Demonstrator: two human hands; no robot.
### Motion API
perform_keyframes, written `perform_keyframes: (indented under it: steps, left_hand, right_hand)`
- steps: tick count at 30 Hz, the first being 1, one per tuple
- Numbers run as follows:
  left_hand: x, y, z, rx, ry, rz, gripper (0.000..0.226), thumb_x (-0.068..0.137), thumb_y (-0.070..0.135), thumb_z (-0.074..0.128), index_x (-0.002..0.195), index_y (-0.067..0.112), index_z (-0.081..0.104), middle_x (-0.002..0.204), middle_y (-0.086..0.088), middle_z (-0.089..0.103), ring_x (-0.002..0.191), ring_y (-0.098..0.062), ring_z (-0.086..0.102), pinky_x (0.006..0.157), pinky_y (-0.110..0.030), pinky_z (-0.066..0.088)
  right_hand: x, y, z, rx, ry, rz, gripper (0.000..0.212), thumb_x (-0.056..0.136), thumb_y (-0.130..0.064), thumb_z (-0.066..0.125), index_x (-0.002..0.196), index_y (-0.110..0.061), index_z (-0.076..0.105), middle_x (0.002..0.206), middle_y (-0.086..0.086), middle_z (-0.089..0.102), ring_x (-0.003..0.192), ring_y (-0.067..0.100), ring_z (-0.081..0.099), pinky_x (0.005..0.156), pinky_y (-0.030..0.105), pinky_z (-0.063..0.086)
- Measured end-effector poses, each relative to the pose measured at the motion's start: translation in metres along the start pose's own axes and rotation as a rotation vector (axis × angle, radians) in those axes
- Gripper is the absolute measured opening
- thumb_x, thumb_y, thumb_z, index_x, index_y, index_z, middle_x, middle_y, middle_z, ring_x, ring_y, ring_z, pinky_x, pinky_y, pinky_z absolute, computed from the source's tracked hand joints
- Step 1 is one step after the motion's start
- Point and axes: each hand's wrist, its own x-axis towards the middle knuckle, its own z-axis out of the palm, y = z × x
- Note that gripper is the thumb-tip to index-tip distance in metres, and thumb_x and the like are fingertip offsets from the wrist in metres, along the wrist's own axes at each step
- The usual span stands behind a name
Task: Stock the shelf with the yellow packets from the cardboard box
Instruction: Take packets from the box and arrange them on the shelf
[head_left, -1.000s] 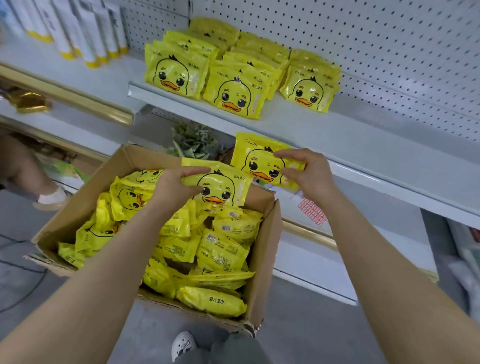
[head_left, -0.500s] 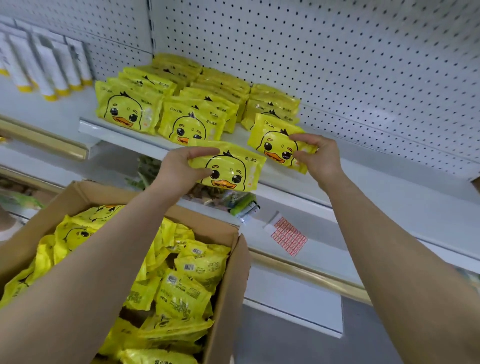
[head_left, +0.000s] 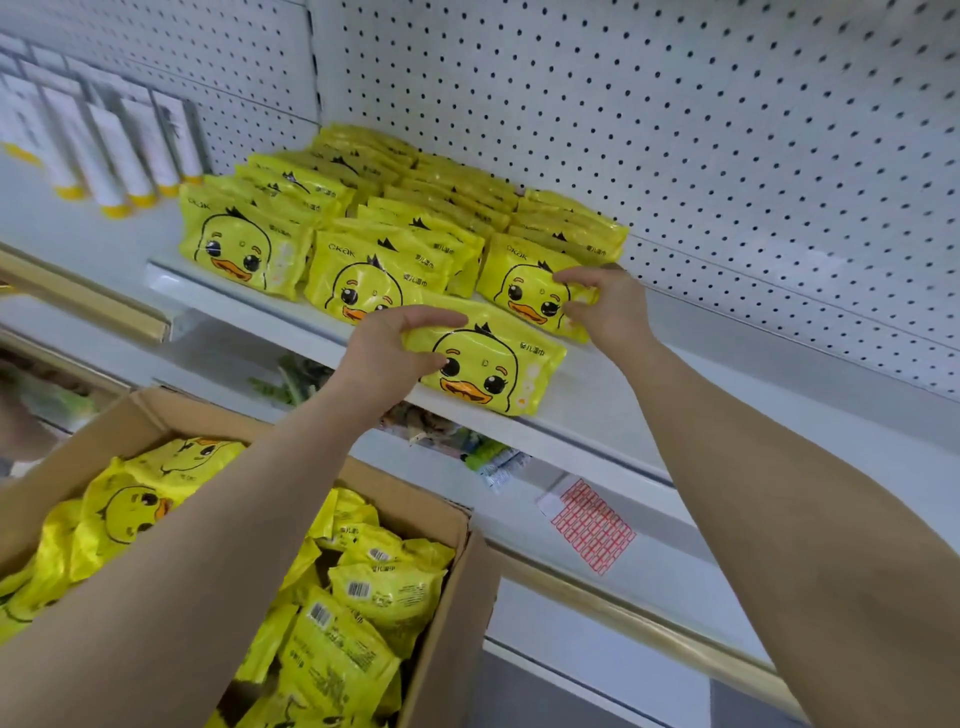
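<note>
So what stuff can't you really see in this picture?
Head view only:
- Cardboard box: its left and bottom parts are cut off by the frame edges, and the forearms cover many packets inside.
- White tubes on the far left: blurred, labels unreadable.
- Items on the lower shelf: mostly hidden under the upper shelf.
- Packet in the right hand: its right end is covered by the hand.

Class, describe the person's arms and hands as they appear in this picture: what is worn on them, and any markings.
Both forearms are bare as far as the frame shows, with no sleeves in view. The left hand and right hand wear no gloves. No rings, watch or bracelet show, and no markings are visible.
</note>
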Motion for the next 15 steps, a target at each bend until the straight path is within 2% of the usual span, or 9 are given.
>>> perform_keyframes:
  steps: [3,6,9,11,13,15]
  left_hand:
    - [0.003,0.002,0.009,0.017,-0.02,0.019,0.045,0.081,-0.002,0.069,0.105,0.037,0.069,0.123,0.011,0.061,0.123,-0.008,0.05,0.096,-0.021,0.035]
    - [0.011,0.006,0.021,0.018,-0.022,0.026,0.044,0.082,-0.001,0.069,0.102,0.038,0.069,0.118,0.014,0.06,0.122,-0.008,0.049,0.094,-0.016,0.036]
    - [0.025,0.013,0.036,0.016,-0.011,0.021,0.043,0.083,-0.001,0.068,0.103,0.037,0.069,0.125,0.011,0.058,0.114,-0.003,0.047,0.073,0.001,0.032]
    - [0.035,0.016,0.049,0.005,0.002,0.02,0.042,0.084,-0.002,0.066,0.103,0.035,0.068,0.126,0.01,0.058,0.113,-0.002,0.047,0.077,-0.003,0.034]
    - [0.044,0.018,0.061,-0.007,0.018,0.037,0.042,0.084,-0.004,0.064,0.104,0.033,0.067,0.123,0.011,0.059,0.118,-0.005,0.048,0.088,-0.014,0.034]
    - [0.054,0.019,0.072,0.019,0.041,0.052,0.043,0.085,-0.004,0.063,0.106,0.033,0.066,0.126,0.01,0.058,0.118,-0.008,0.05,0.086,-0.017,0.034]
  right_hand:
    - [0.006,0.008,-0.002,-0.128,-0.039,-0.047,0.038,0.078,-0.004,0.072,0.11,-0.026,0.073,0.104,0.003,0.044,0.1,0.027,0.052,0.083,0.026,0.04]
    - [0.007,0.014,-0.009,-0.085,0.018,-0.079,0.029,0.079,-0.012,0.073,0.104,-0.028,0.075,0.105,0.0,0.043,0.11,0.025,0.048,0.096,0.03,0.038]
    - [-0.002,0.012,-0.019,0.074,0.175,-0.072,0.015,0.086,-0.023,0.066,0.096,-0.025,0.077,0.1,0.001,0.056,0.099,0.017,0.053,0.091,0.029,0.042]
    - [-0.014,0.009,-0.023,0.131,0.175,-0.054,0.02,0.09,-0.03,0.06,0.09,-0.017,0.075,0.088,0.004,0.066,0.083,0.018,0.057,0.078,0.033,0.045]
    - [-0.027,0.008,-0.024,0.131,0.103,-0.048,0.021,0.091,-0.034,0.06,0.089,-0.018,0.073,0.083,-0.003,0.068,0.075,0.01,0.056,0.07,0.025,0.043]
    - [-0.036,0.012,-0.022,0.094,0.013,-0.04,0.02,0.087,-0.035,0.068,0.104,-0.025,0.071,0.099,-0.011,0.067,0.087,0.002,0.055,0.078,0.017,0.041]
